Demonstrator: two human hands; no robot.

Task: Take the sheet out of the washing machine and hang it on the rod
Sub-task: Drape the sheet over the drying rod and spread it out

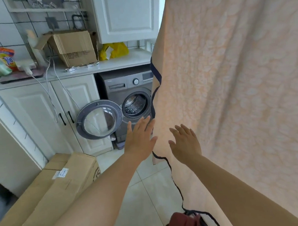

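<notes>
Your left hand (140,137) and right hand (185,143) are both spread flat, grasping nothing, at the dark-trimmed left edge of the sheet (240,88). Whether either palm touches the cloth, you cannot tell. The sheet hangs in front of you on the right, peach with a pale leaf pattern. Tiled floor (147,201) lies bare between it and two long cardboard boxes (50,194) at left. One washing machine (126,96) stands under the counter's (116,62) front edge, door (99,119) swung open.
</notes>
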